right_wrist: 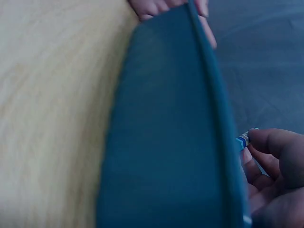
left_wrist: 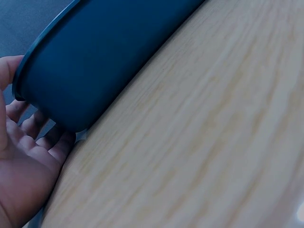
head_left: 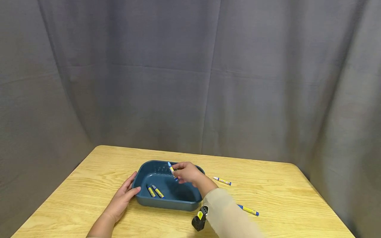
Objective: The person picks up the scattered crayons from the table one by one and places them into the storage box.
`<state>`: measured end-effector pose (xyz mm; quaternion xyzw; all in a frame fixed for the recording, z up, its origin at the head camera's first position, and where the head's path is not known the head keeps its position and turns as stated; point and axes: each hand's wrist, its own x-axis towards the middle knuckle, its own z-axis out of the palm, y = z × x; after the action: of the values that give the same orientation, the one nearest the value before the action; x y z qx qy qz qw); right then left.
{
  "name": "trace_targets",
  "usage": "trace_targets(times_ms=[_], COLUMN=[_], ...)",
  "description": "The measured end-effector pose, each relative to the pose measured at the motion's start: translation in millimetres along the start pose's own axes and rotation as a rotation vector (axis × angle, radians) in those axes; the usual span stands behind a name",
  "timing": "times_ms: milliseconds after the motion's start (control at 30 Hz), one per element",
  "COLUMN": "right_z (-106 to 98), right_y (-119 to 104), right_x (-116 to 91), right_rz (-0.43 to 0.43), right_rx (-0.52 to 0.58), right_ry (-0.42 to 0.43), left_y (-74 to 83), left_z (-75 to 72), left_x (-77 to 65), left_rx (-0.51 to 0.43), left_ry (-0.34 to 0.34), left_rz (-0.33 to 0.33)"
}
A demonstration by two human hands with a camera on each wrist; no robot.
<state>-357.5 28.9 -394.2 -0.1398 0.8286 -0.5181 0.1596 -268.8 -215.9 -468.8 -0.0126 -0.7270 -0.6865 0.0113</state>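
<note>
1. The right hand (head_left: pixel 187 173) is pinching a light-blue-tipped crayon (head_left: pixel 171 168) between thumb and fingers; the crayon is slanting at the fingertips, its light-blue tip pointing away from the person.
2. This crayon is hanging over the blue basin (head_left: pixel 166 203), toward its far side; whether its lower end is touching the basin is impossible to tell.
3. The left hand (head_left: pixel 120 200) is gripping the basin's left end, its thumb lying over the rim and its fingers spreading along the outer wall.
4. Inside the basin, a dark-tipped crayon (head_left: pixel 151 191) and a grey-tipped crayon (head_left: pixel 158 191) are lying side by side, nearer the left hand than the right.
5. On the worktop (head_left: pixel 274 185), a white-tipped crayon (head_left: pixel 222 181) is lying right of the basin, and a blue-ended crayon (head_left: pixel 249 210) is lying beside the right sleeve (head_left: pixel 229 211).
6. A grey curtain (head_left: pixel 148 66) is hanging behind.
</note>
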Motion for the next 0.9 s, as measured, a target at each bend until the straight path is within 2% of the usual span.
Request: trace_targets(times_ms=[367,667,900], right_z=[34.9,48.7,53.9], right_y=[4.5,7.0,4.8], right_x=[-1.5,0.3,1.0], right_rz=[0.018,0.07,0.078], right_rx=[-0.06,-0.142,-0.229], right_ry=[-0.046,0.007,0.045], left_y=[0.2,0.3,1.3], left_z=[4.9,6.4,8.2], left_x=[-2.5,-4.0,-4.4], left_rx=[-0.025,-0.022,-0.007], left_ry=[-0.012,-0.005,0.001], left_rz=[0.015,0.018,0.009])
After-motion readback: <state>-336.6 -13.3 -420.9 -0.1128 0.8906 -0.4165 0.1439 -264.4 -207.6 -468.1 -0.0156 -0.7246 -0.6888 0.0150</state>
